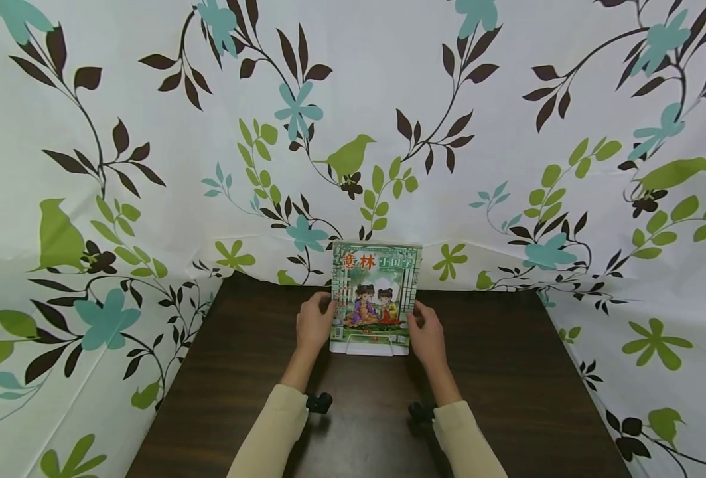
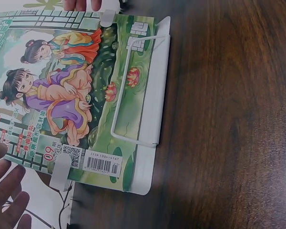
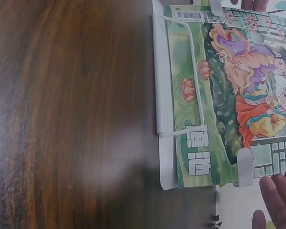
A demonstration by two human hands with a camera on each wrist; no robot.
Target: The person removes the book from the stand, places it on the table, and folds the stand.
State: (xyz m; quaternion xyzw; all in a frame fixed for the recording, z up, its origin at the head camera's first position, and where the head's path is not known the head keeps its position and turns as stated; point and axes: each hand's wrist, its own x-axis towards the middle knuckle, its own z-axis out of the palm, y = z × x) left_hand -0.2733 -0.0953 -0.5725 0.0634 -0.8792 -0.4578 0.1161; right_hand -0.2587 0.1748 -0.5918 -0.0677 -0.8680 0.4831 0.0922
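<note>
A magazine [image 1: 372, 285] with two illustrated children on its green cover leans on a white stand [image 1: 367, 348]. A wire loop [image 2: 118, 102] crosses the lower cover, and white side tabs [image 2: 61, 171] overlap its edges. My left hand [image 1: 315, 325] is at the magazine's left edge, with its thumb by the cover and its fingers spread at the side. At the opposite edge is my right hand [image 1: 428, 333], its fingers loosely bent close to the paper. The wrist views cut off part of both hands. Neither hand shows a clear grip on the magazine.
The stand is near the back edge of a dark wooden table [image 1: 365, 425]. Behind and beside the table hangs a white cloth [image 1: 389, 199] patterned with leaves, birds and flowers. Black wrist devices [image 1: 320, 402] are worn below both hands.
</note>
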